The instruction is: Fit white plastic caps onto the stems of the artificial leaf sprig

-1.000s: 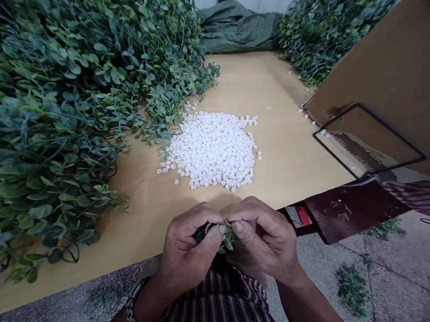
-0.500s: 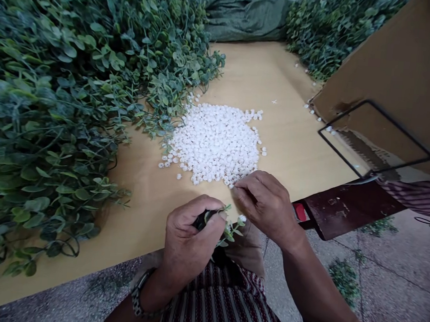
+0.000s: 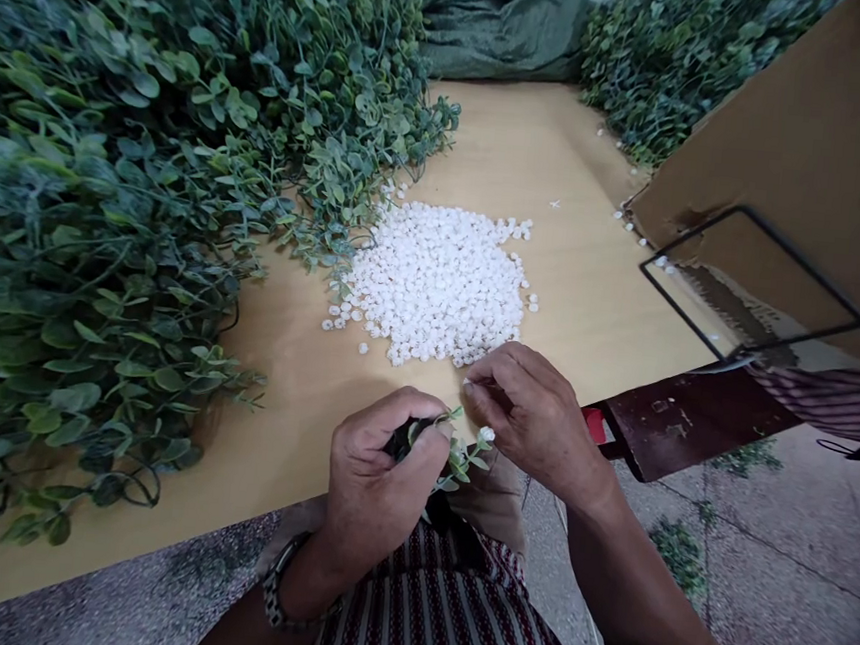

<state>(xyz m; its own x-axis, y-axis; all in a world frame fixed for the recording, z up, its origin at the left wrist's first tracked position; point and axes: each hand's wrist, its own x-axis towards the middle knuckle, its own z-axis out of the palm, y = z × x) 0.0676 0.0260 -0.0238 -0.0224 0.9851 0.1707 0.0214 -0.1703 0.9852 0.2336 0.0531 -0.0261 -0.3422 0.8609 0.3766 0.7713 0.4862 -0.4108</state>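
My left hand [image 3: 378, 474] is closed around a small green leafy sprig [image 3: 458, 453] just off the table's front edge; a tiny white bead sits on one of its tips. My right hand [image 3: 532, 412] is pinched on a small white bead at the near edge of the pile of white beads [image 3: 437, 283], which lies on the wooden tabletop [image 3: 574, 305]. The two hands are a little apart, the right slightly farther out over the table.
A big heap of artificial green foliage [image 3: 133, 186] covers the table's left side, and more foliage [image 3: 656, 61] lies at the back right. A cardboard box [image 3: 807, 145] with a black wire frame [image 3: 749, 285] stands at right. A green cloth [image 3: 493, 27] lies at the back. A dark red board [image 3: 693, 416] juts out beside the table.
My right hand left the sprig and reached forward to the near edge of the bead pile, where it now pinches a bead. My left hand kept hold of the sprig.
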